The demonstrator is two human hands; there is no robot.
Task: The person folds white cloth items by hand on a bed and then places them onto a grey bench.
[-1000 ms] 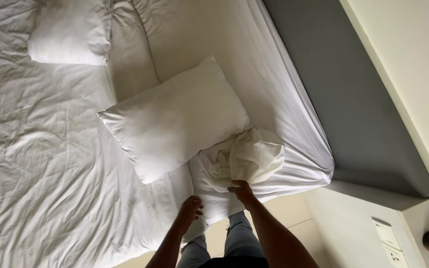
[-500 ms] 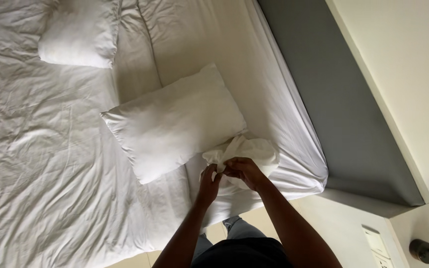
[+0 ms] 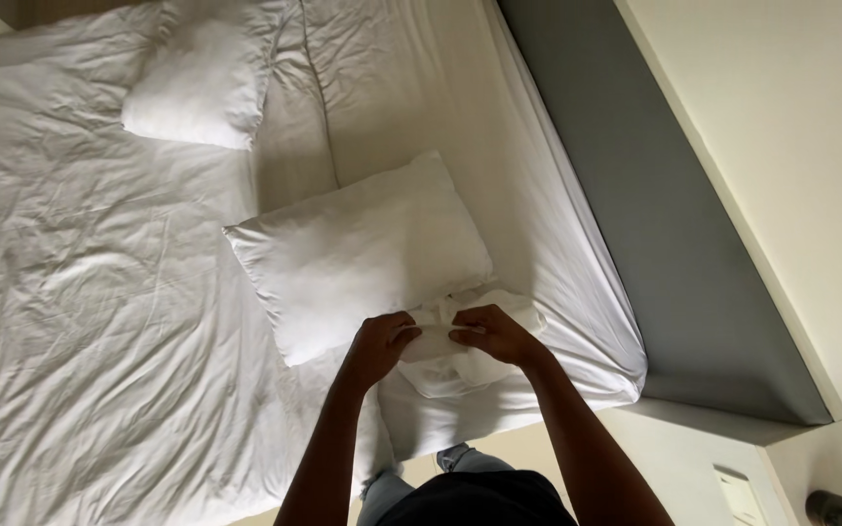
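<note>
Pillowcase (image 3: pixel 460 351) — a bunched white cloth, as far as I can tell — lies at the near corner of the bed (image 3: pixel 577 292), just in front of the big pillow (image 3: pixel 363 253) and touching its near edge. I have both hands on it. My left hand (image 3: pixel 382 343) has its fingers curled shut on a fold at the left of the bundle, and my right hand (image 3: pixel 491 333) pinches the cloth beside it, thumb against fingertips, so each grip is pressed together on fabric rather than spread. My hands sit close to each other, which keeps the loose folds gathered between them instead of slumping over the mattress edge. The pillow rests flat and slantwise on the sheet, right beside my hands. A second pillow (image 3: pixel 197 83) lies well apart at the far side, and the crumpled duvet (image 3: pixel 80 321) covers the left of the bed. A grey headboard panel (image 3: pixel 655 214) runs along the right.
</note>
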